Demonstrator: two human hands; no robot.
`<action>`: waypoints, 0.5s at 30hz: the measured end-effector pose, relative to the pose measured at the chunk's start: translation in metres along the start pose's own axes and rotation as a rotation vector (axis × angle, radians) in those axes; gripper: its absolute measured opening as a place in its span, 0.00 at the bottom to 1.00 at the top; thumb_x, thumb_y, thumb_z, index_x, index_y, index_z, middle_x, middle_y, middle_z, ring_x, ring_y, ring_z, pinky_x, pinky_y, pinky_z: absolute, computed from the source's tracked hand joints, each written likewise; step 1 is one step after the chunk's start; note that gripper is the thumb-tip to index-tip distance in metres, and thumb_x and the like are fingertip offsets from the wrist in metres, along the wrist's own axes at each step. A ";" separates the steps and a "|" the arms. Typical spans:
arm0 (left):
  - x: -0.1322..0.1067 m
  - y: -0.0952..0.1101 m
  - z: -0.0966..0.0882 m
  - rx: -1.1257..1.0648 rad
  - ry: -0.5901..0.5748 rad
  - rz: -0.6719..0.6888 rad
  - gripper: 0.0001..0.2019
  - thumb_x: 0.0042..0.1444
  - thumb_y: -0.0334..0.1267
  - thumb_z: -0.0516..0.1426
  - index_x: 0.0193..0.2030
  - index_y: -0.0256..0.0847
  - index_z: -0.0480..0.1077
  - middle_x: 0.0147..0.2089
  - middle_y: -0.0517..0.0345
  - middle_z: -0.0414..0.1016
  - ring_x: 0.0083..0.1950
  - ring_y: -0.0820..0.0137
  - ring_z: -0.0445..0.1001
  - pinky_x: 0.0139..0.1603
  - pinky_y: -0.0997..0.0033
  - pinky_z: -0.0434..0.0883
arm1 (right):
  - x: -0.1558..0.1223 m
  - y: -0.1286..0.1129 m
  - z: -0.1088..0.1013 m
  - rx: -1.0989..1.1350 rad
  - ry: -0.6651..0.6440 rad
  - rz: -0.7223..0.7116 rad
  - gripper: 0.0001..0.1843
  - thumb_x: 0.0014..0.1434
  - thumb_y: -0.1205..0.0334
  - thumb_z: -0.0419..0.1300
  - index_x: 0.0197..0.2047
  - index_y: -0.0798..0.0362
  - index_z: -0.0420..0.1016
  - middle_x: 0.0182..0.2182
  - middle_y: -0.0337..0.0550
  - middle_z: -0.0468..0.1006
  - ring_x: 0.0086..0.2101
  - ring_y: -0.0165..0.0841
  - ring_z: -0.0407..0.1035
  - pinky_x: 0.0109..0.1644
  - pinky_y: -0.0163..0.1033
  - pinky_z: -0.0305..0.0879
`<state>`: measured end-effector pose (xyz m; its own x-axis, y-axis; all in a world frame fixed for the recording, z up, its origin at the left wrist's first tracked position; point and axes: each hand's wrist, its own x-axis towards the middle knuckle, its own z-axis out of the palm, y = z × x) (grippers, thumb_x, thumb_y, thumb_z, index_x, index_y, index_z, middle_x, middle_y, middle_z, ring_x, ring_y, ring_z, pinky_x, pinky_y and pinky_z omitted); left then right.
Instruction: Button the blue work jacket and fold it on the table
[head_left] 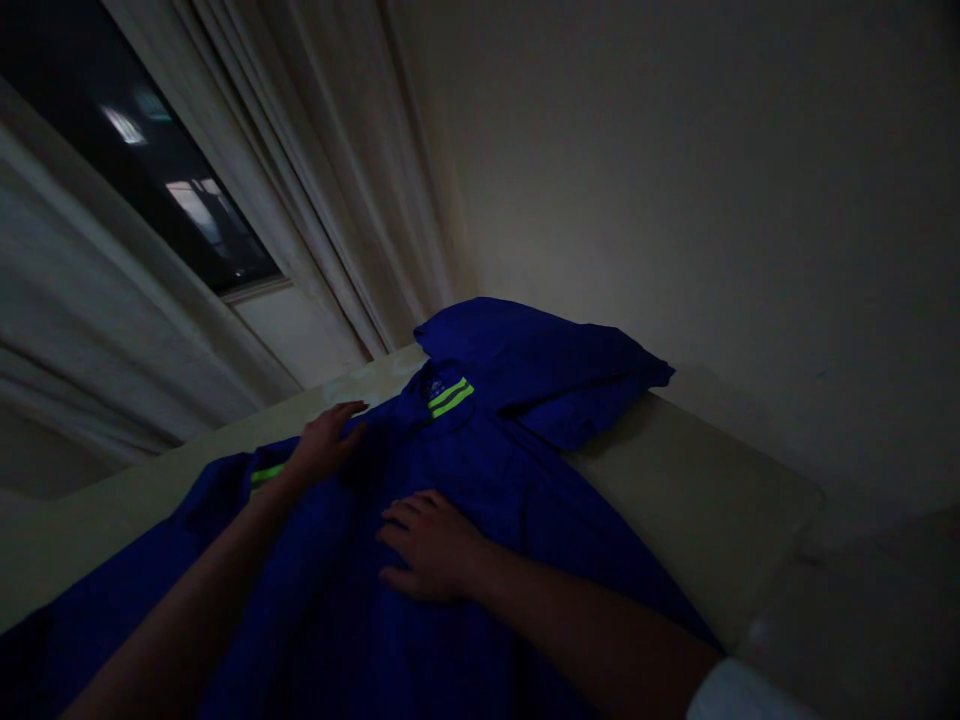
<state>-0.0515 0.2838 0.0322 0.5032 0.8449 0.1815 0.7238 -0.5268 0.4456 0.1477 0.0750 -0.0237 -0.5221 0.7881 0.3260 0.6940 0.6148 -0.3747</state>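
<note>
A blue work jacket (517,470) with bright yellow-green stripes lies spread over a pale table (675,480). My left hand (326,438) rests flat on the jacket's upper left part, fingers stretched out toward the collar. Palm down on the middle of the jacket lies my right hand (427,545), its fingers spread and pointing left. Neither hand holds anything. One sleeve or fold of the jacket (570,370) lies toward the wall at the far side.
A dark window (142,170) with pale curtains (330,200) is at the left. A plain wall (712,200) stands right behind the table. The room is dim. The table's right edge drops off at the lower right.
</note>
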 end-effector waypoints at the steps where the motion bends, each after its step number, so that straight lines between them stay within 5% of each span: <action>1: 0.002 0.008 0.017 0.104 0.016 0.070 0.30 0.63 0.56 0.53 0.66 0.44 0.72 0.72 0.48 0.69 0.73 0.52 0.66 0.75 0.48 0.58 | -0.001 0.001 0.001 0.000 -0.002 -0.003 0.24 0.69 0.45 0.61 0.60 0.51 0.74 0.64 0.50 0.74 0.63 0.44 0.66 0.68 0.55 0.58; 4: 0.004 0.020 0.056 0.289 -0.116 0.144 0.31 0.70 0.53 0.44 0.75 0.45 0.60 0.79 0.50 0.57 0.79 0.55 0.55 0.76 0.43 0.54 | -0.003 0.002 0.003 -0.010 0.013 -0.019 0.24 0.70 0.45 0.59 0.61 0.50 0.73 0.65 0.50 0.73 0.64 0.43 0.65 0.70 0.54 0.57; 6: 0.007 0.025 0.065 0.344 -0.156 0.138 0.29 0.70 0.52 0.45 0.73 0.47 0.63 0.76 0.49 0.62 0.77 0.53 0.59 0.74 0.41 0.57 | -0.003 0.003 0.004 -0.033 0.021 -0.033 0.24 0.70 0.44 0.59 0.60 0.51 0.74 0.65 0.50 0.73 0.64 0.43 0.65 0.69 0.54 0.59; 9: 0.023 0.050 0.065 0.374 -0.066 0.132 0.25 0.70 0.50 0.46 0.63 0.41 0.73 0.65 0.40 0.75 0.67 0.48 0.72 0.66 0.40 0.66 | 0.001 0.003 0.005 -0.083 -0.008 -0.047 0.25 0.69 0.42 0.59 0.57 0.54 0.76 0.61 0.53 0.76 0.60 0.45 0.69 0.66 0.54 0.63; 13: 0.059 0.142 0.084 0.309 0.097 0.229 0.24 0.71 0.46 0.49 0.68 0.41 0.67 0.71 0.41 0.67 0.71 0.55 0.66 0.71 0.49 0.64 | 0.006 0.004 0.012 -0.106 0.001 -0.089 0.25 0.68 0.44 0.60 0.59 0.54 0.75 0.63 0.53 0.75 0.62 0.46 0.67 0.66 0.53 0.64; 15: 0.074 0.200 0.107 0.110 0.146 0.400 0.23 0.72 0.45 0.50 0.70 0.43 0.66 0.72 0.45 0.68 0.72 0.58 0.66 0.73 0.53 0.62 | 0.005 0.007 0.017 -0.079 0.018 -0.137 0.23 0.68 0.49 0.60 0.60 0.52 0.74 0.64 0.50 0.74 0.63 0.44 0.66 0.67 0.50 0.63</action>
<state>0.1806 0.2310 0.0407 0.6878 0.5725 0.4463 0.5353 -0.8153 0.2208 0.1413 0.0836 -0.0396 -0.6060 0.6960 0.3852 0.6543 0.7115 -0.2564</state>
